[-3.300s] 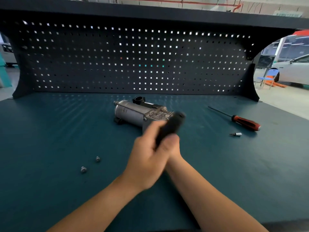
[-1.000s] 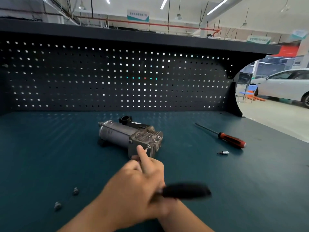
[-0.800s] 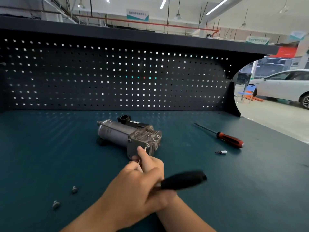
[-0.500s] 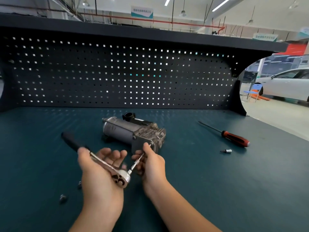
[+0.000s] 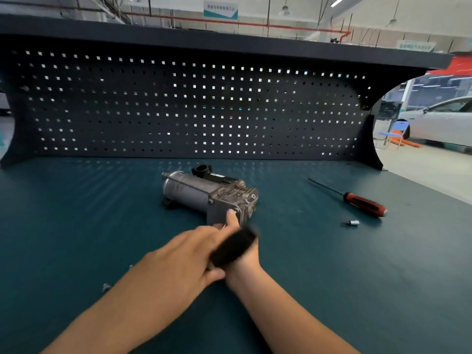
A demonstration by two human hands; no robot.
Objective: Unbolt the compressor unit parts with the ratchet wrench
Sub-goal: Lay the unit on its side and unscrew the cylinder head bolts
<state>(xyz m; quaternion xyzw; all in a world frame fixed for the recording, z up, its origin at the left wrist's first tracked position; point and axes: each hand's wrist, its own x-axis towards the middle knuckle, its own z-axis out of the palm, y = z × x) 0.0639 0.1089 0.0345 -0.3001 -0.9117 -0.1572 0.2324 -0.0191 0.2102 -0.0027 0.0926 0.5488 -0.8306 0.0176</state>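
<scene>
The grey metal compressor unit (image 5: pixel 204 192) lies mid-bench, its square end plate facing me. My left hand (image 5: pixel 178 259) grips the black handle of the ratchet wrench (image 5: pixel 233 247), which is blurred and points up to the right. My right hand (image 5: pixel 244 261) sits just behind it, mostly hidden. One of its digits reaches up to the end plate's lower corner, where the hand holds the wrench's thin extension bar. The wrench head and the bolt are covered by my hands.
Two loose bolts (image 5: pixel 106 287) lie on the green mat at the left front. A red-handled screwdriver (image 5: pixel 365 201) and a small bit (image 5: pixel 351 222) lie at the right. A black pegboard (image 5: pixel 191 108) closes off the back of the bench.
Half a second ago the wrench handle pointed left in my left hand. It has swung across to the right over my right wrist. My right hand stays at the end plate.
</scene>
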